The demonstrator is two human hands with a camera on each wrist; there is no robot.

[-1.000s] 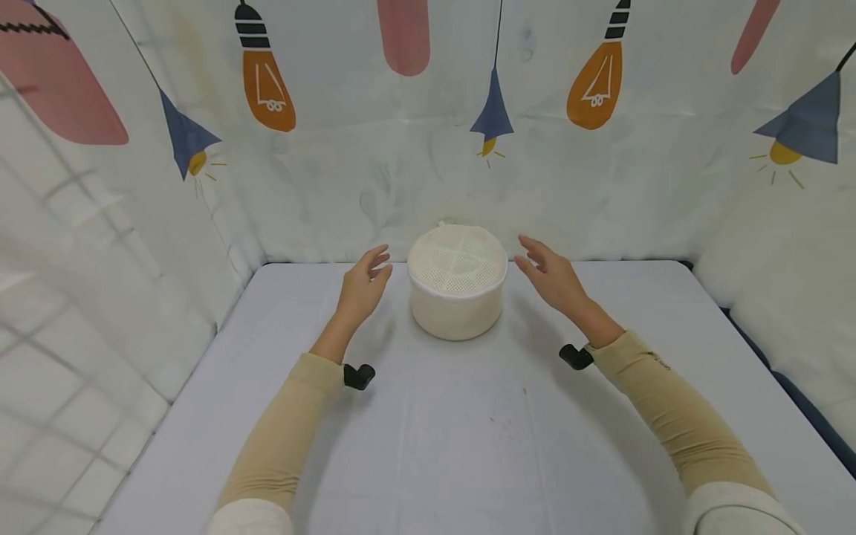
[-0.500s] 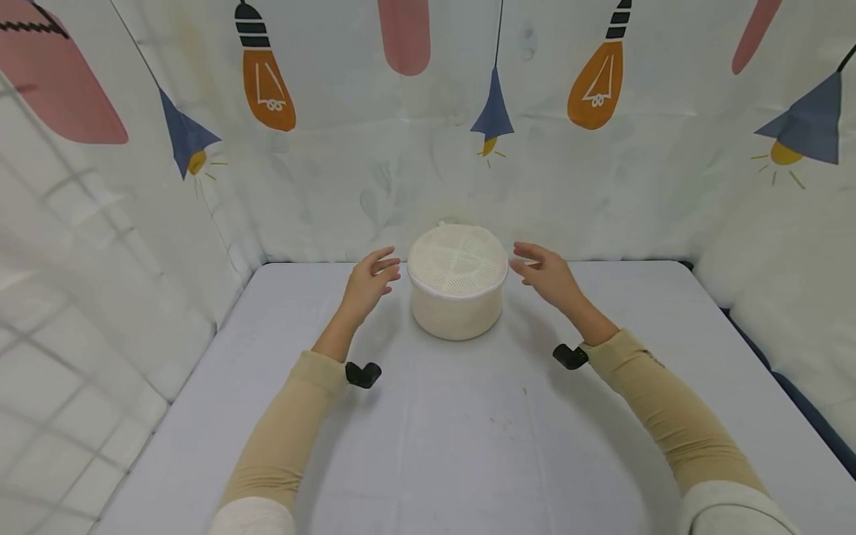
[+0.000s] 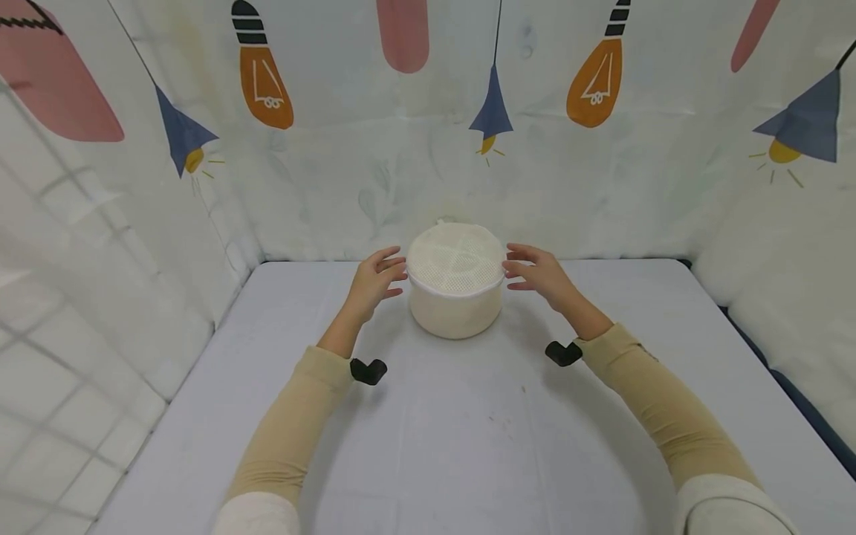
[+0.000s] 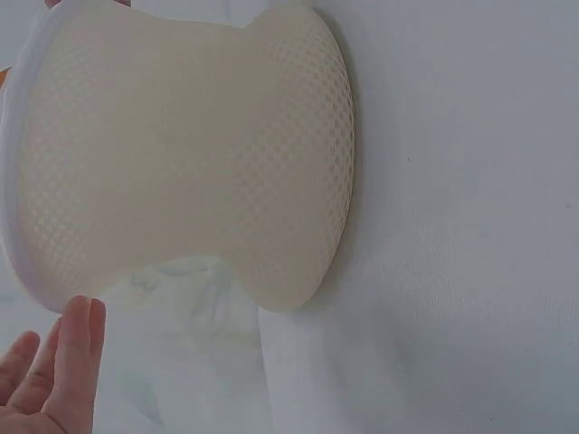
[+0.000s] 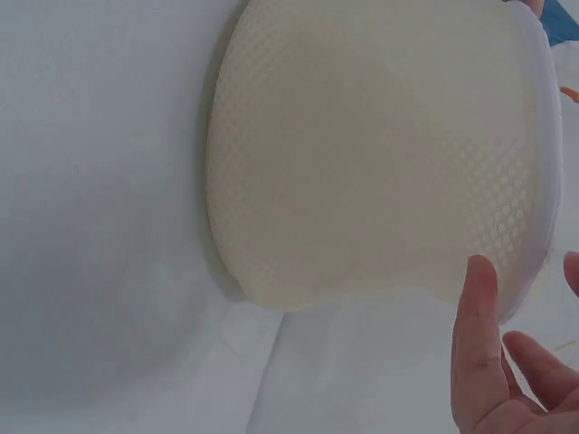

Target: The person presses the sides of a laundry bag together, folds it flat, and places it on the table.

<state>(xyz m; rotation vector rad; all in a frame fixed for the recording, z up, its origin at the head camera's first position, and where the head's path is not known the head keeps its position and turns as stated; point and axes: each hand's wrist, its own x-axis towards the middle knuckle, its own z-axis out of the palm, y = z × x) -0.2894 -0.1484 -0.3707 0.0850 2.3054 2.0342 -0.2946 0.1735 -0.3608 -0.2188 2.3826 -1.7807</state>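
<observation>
Head view: a round, white-rimmed cream mesh bag is flanked by left grip and right grip, both unclosed.

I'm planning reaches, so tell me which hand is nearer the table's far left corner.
Left. The left hand is to the right of that corner, beside the mesh container; the right hand is farther off, beyond the container.

Head view looks forward-down; close wrist views share mesh container.

Basket blocks inward travel between left hand and right hand; wall beyond fingertips. Room over table, wristward of fingers.
</observation>
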